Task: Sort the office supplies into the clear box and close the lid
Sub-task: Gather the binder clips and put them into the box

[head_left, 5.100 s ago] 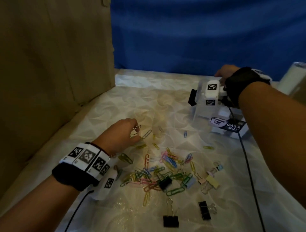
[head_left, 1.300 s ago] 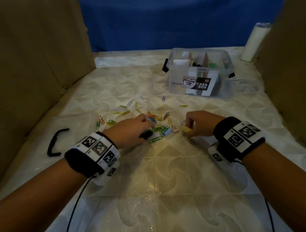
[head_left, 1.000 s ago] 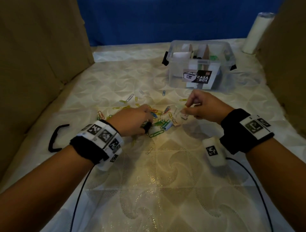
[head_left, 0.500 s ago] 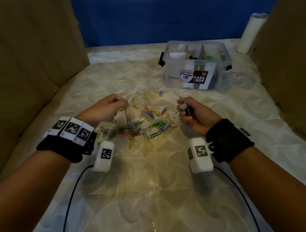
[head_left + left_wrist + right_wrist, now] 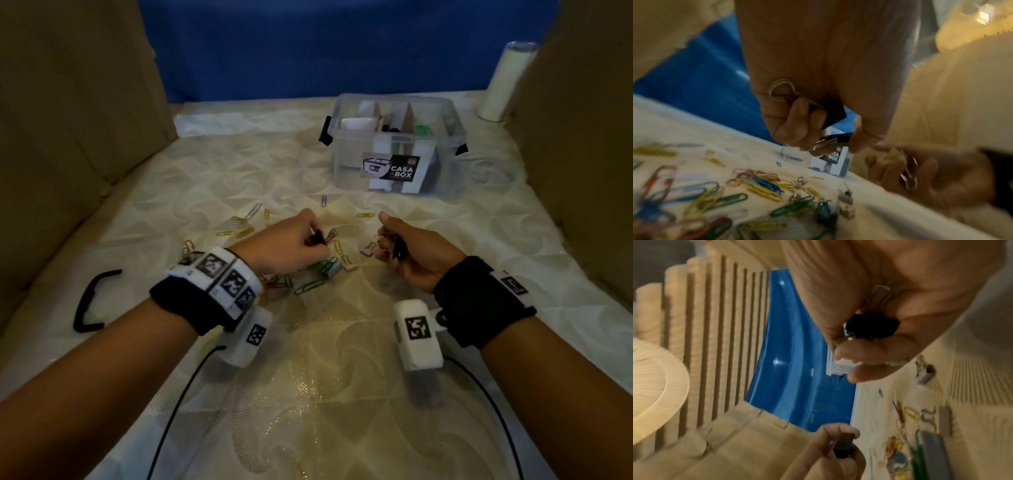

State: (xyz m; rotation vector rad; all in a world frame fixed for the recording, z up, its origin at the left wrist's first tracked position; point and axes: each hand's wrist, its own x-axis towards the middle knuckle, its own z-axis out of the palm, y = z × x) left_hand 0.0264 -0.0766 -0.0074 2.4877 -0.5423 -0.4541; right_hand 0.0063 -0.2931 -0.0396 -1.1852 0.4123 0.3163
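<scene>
Binder clips fill both our hands: our left hand [image 5: 291,243] pinches a black binder clip [image 5: 317,237] at its fingertips, wire handles toward our palm; our right hand [image 5: 416,255] clutches several upright, before the clear box [image 5: 394,144].

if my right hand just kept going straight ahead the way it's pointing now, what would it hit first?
Probably the yellow paper clip lying just beyond the right hand, if it travels low over the cloth. Higher up, the way looks free until the front wall of the clear box. Depth is hard to judge here.
</scene>
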